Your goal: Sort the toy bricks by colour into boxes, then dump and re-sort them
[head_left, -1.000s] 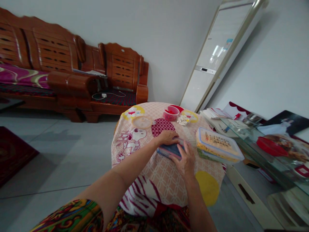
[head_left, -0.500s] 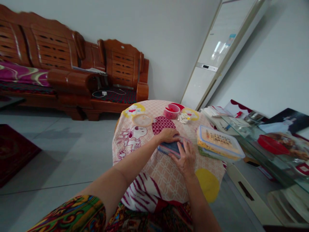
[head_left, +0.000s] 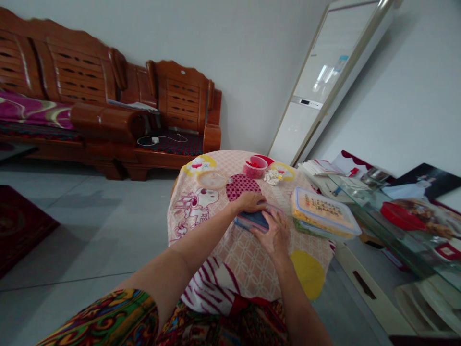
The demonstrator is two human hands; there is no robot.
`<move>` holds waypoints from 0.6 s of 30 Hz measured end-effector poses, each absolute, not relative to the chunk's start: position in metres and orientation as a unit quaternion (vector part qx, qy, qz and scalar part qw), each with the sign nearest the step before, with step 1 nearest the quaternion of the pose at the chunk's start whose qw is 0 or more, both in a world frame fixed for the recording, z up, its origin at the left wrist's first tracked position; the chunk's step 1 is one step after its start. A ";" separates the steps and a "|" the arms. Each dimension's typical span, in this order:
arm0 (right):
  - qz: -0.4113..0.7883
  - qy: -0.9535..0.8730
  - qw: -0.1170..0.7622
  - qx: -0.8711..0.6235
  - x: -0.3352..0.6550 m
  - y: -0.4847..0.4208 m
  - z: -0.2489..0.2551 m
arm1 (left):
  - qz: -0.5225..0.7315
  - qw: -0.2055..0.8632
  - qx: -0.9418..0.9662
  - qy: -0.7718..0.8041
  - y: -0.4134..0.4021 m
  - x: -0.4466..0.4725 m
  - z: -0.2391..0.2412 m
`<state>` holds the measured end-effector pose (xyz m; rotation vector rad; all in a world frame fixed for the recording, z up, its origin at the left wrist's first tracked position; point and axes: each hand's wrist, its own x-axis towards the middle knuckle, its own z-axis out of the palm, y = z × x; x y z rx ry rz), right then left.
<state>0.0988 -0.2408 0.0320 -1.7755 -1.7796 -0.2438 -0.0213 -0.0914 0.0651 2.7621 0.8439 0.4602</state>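
Well, the only writing is a yellow label on the clear lidded box (head_left: 324, 214), in rows too small to read; the tablecloth (head_left: 201, 204) carries a cartoon dog. A small red tub (head_left: 255, 168) holds red bits, with pale pieces (head_left: 272, 178) heaped beside it. The flat blue case (head_left: 254, 220) lies mid-table, just left of the clear box. The left hand (head_left: 252, 202) curls over its far edge, grip unclear; the right hand (head_left: 275, 234) rests flat on it, fingers spread. Both have stayed put since half a second ago.
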 end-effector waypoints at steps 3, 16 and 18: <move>-0.073 -0.668 0.328 -0.664 0.099 -0.238 0.035 | 0.149 0.102 0.941 0.287 -0.092 -0.022 0.066; -0.114 -0.653 0.277 -0.696 0.090 -0.241 0.040 | 0.118 0.075 0.942 0.304 -0.096 -0.021 0.071; -0.114 -0.654 0.260 -0.701 0.090 -0.241 0.041 | 0.115 0.077 0.941 0.308 -0.098 -0.020 0.073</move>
